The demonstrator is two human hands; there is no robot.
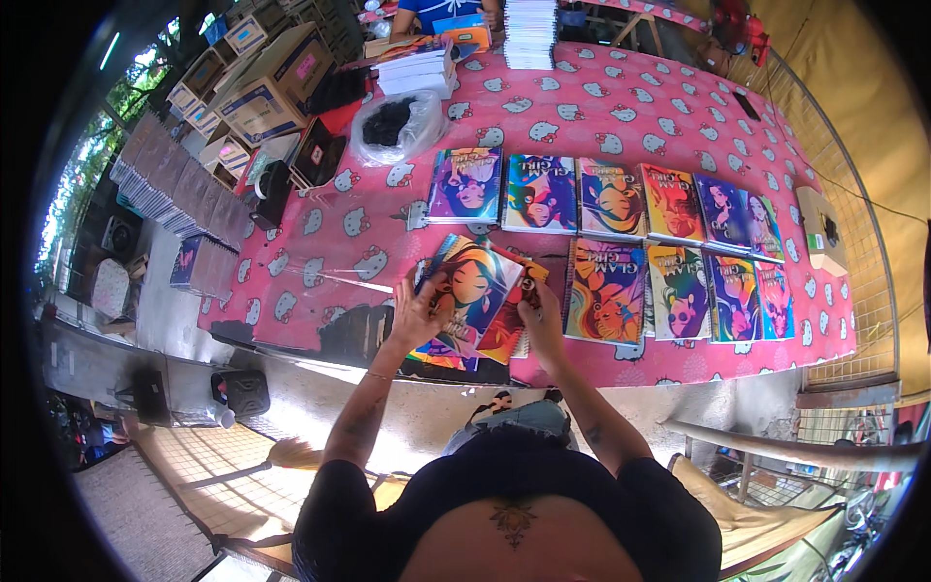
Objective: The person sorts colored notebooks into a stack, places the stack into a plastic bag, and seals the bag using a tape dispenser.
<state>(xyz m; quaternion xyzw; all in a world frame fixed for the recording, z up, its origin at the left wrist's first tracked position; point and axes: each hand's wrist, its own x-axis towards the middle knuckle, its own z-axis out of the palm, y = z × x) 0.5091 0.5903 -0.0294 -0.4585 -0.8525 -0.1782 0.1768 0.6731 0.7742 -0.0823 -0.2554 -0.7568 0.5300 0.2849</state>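
At the table's near edge lies a loose, fanned pile of spiral notebooks with colourful illustrated covers. My left hand rests on the left side of the top notebook, which has a face with flowing hair on its cover; its fingers are spread. My right hand grips the right edge of an orange-red notebook, partly hidden under the top one. To the right, a nearer row of stacked notebooks starts just beyond my right hand. A farther row holds a purple notebook and several others.
A pink patterned cloth covers the table. Farther back are a plastic bag with black contents, white paper stacks and a person in blue. Cardboard boxes and tall notebook stacks stand left; a small carton sits right.
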